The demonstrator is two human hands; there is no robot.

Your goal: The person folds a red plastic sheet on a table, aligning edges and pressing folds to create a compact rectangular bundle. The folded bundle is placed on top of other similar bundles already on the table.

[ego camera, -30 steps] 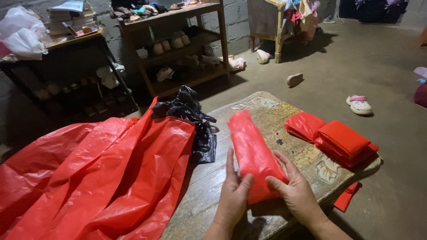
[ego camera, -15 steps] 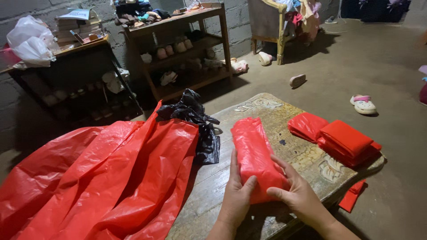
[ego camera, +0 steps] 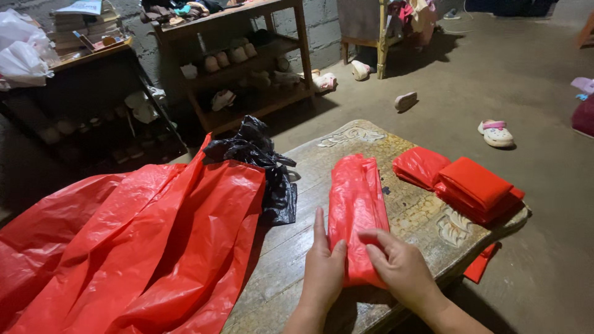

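Note:
A long, narrow folded red plastic bag [ego camera: 357, 198] lies on the carved wooden table [ego camera: 359, 139]. My left hand [ego camera: 323, 272] presses flat against its near left edge, thumb on the plastic. My right hand [ego camera: 399, 265] curls its fingers over the bag's near end and pinches a fold of it. To the right sits a stack of folded red bags [ego camera: 473, 185], and another folded red bag [ego camera: 419, 166] lies beside it.
A big heap of loose red plastic sheeting [ego camera: 130, 241] covers the table's left side, with a crumpled black plastic bag [ego camera: 266, 167] behind it. Wooden shoe shelves [ego camera: 247, 62] stand at the wall. A sandal [ego camera: 496, 133] and other shoes lie on the concrete floor.
The red bag has been flattened down onto the table. My right hand has moved from beside its near end to on top of it, fingers curling in.

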